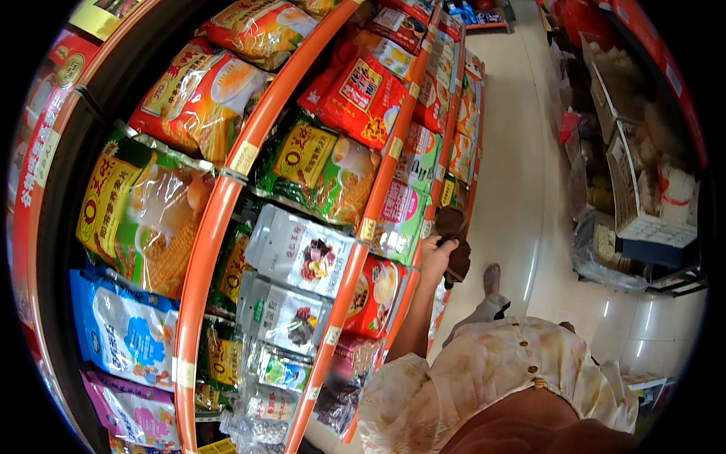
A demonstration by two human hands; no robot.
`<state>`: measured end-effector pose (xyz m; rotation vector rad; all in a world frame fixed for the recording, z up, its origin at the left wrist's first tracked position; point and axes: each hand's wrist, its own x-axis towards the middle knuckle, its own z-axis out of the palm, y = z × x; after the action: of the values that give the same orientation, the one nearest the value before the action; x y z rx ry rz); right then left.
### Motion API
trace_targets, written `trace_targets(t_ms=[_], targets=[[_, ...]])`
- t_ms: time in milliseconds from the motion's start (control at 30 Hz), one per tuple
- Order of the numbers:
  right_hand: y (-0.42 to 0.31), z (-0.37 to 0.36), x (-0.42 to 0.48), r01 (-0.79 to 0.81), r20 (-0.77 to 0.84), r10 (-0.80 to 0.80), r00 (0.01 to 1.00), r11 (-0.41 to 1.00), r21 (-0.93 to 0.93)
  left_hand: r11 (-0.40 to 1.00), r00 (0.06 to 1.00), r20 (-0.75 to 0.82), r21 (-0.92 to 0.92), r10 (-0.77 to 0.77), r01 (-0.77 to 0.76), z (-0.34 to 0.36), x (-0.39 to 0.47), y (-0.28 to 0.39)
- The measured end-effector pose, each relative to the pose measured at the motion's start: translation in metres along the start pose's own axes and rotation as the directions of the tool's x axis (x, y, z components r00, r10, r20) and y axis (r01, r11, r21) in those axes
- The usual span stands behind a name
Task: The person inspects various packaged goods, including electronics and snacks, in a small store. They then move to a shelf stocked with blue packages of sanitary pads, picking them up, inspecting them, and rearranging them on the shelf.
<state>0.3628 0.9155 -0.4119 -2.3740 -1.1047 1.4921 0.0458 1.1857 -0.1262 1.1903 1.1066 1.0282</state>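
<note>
My left hand [435,256] is closed around a bunched dark brown cloth [457,262], which hangs out above and below the fingers. It is beside the orange front edges of a tiered store shelf [409,284]. Near that hand stand a green and white food bag [401,221] and a red food bag [371,295]. Further left on the shelf are silver pouches [309,249] and a green cereal bag [320,170]. My right hand is out of view; only the loose sleeve [610,397] on that side shows.
Shelf edges [210,244] bearing price labels run along my left. A pale tiled aisle floor [510,187] lies ahead, with my foot [492,277] on it. Across the aisle, white bins [629,170] and a plastic-lined container [604,255] hold dry goods. Blue packs [462,12] stand at the far end.
</note>
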Motion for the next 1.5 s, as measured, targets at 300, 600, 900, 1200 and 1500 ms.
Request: trace_targets(t_ms=[300, 600, 900, 1200, 1500], targets=[[-0.088, -0.056, 0.082, 0.007, -0.089, -0.004, 0.996, 0.999, 0.044, 0.087, -0.203, -0.336, 0.678, 0.92, -0.73, 0.003, 0.095, 0.228], [-0.233, -0.109, 0.114, 0.078, -0.091, -0.057, 0.994, 0.966, 0.245, -0.111, -0.013, 0.123, 0.93, 0.992, 0.35, -0.021, 0.198, 0.262], [-0.177, -0.126, 0.205, 0.111, -0.018, -0.112, 0.994, 0.991, -0.078, -0.304, 0.059, 0.302, 0.893, 0.952, 0.331, 0.0, 0.281, 0.273], [-0.158, -0.204, 0.281, 0.079, -0.17, -0.077, 0.982, 0.997, 0.004, -0.377, 0.193, 0.33, 0.873, 0.924, 0.31, 0.04, 0.35, 0.291], [-0.166, -0.264, 0.29, 0.09, -0.163, -0.082, 0.983, 0.995, 0.044, -0.397, 0.241, 0.365, 0.912, 0.899, 0.101, 0.073, 0.426, 0.286]])
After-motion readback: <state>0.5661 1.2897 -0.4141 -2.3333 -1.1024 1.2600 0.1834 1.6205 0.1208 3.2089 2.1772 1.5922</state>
